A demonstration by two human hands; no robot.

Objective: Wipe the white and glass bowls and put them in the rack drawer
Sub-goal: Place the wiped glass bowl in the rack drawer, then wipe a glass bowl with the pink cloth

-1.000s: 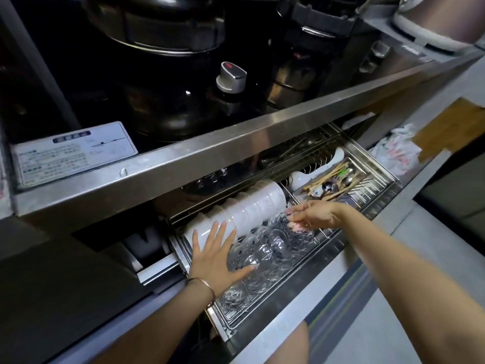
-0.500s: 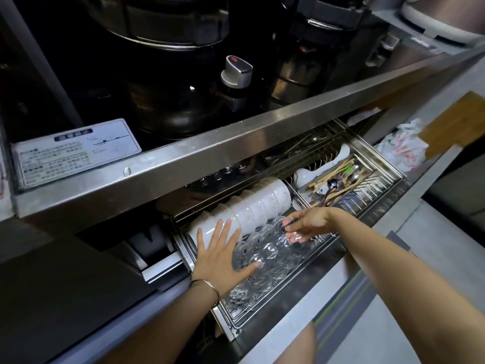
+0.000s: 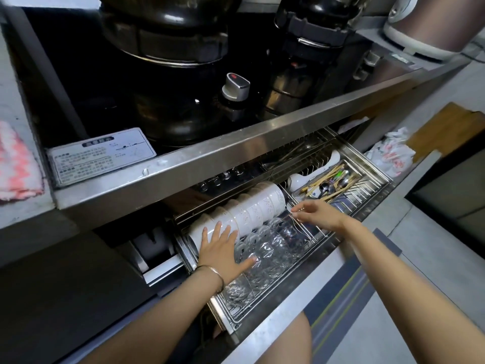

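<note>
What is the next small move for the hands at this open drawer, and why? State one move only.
Probably lift the left hand off the bowls. The row of white ceramic bowls and the row of clear patterned glass bowls both sit on edge in the steel wire rack drawer, and the right hand holds nothing, so the drawer looks ready to close.

Glossy white ceramic bowls (image 3: 244, 211), clear faceted glass bowls (image 3: 267, 248), shiny steel wire rack drawer (image 3: 367, 195), wooden chopsticks (image 3: 325, 177)
</note>
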